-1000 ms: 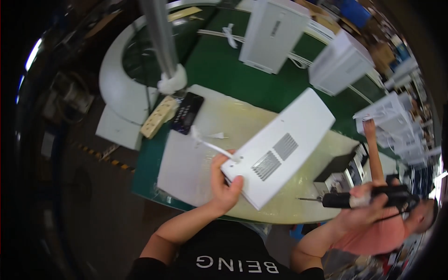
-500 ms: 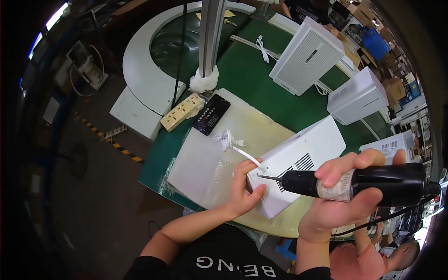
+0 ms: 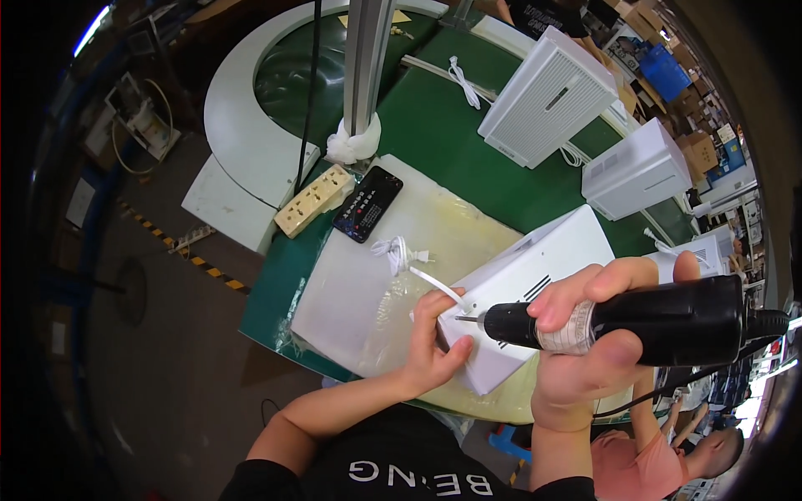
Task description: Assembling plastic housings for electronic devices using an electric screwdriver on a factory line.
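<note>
My right hand (image 3: 597, 334) is wrapped round a black electric screwdriver (image 3: 660, 321) with a pale band near its front. Its thin bit points left and reaches a corner of a white box-shaped appliance (image 3: 576, 242), close to where the cord comes out. Whether the bit sits on a screw is too small to tell. At that near-left end, my left hand (image 3: 434, 346) grips the white appliance, thumb on one face and fingers over the edge. A bundled white power cord (image 3: 397, 253) with a plug lies on the padded mat (image 3: 342, 309).
A black phone (image 3: 368, 204) and a cream power strip (image 3: 315, 200) lie left of the appliance. Behind them rises a metal post (image 3: 362, 75). More white appliances (image 3: 547, 100) stand on the green conveyor (image 3: 426, 125) at the right. Another person (image 3: 643, 463) is at lower right.
The screwdriver and my right hand have shifted slightly left, toward the appliance's corner. My left hand keeps its hold. The whole view has drifted a little.
</note>
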The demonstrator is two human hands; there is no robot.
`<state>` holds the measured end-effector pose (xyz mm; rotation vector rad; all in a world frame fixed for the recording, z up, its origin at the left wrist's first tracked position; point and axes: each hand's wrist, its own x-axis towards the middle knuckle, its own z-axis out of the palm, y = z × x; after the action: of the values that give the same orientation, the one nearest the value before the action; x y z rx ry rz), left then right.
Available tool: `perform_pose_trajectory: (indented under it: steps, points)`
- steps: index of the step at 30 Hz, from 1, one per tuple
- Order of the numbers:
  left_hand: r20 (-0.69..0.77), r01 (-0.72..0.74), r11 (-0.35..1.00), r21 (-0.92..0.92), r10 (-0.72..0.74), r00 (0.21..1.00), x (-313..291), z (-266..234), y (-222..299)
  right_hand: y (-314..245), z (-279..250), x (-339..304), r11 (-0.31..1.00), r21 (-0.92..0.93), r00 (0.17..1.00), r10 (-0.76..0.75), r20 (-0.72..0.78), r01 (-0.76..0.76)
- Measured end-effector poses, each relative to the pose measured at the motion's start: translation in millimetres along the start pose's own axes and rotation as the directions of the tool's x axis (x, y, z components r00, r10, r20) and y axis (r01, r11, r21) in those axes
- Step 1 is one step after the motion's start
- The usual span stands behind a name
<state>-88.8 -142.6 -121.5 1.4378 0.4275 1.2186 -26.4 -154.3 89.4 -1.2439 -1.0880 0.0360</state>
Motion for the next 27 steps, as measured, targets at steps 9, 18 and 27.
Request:
perform_pose_trajectory:
  steps: [9,18,27]
  points:
    - [-0.049,0.019,1.0,-0.025,-0.02,0.999,-0.5,1.9,1.1,11.2,9.3,-1.4,1.0,0.02,0.999,-0.013,0.029,0.012]
    - [0.002,0.057,0.998,-0.033,-0.057,0.998,-0.8,-4.9,-1.9,19.9,7.6,7.1,0.982,0.171,0.993,-0.092,0.076,0.078]
    - [0.356,0.156,0.96,0.231,-0.233,0.905,-3.0,-60.1,-25.9,-23.6,-113.2,0.3,0.96,0.277,0.95,0.054,-0.306,0.035]
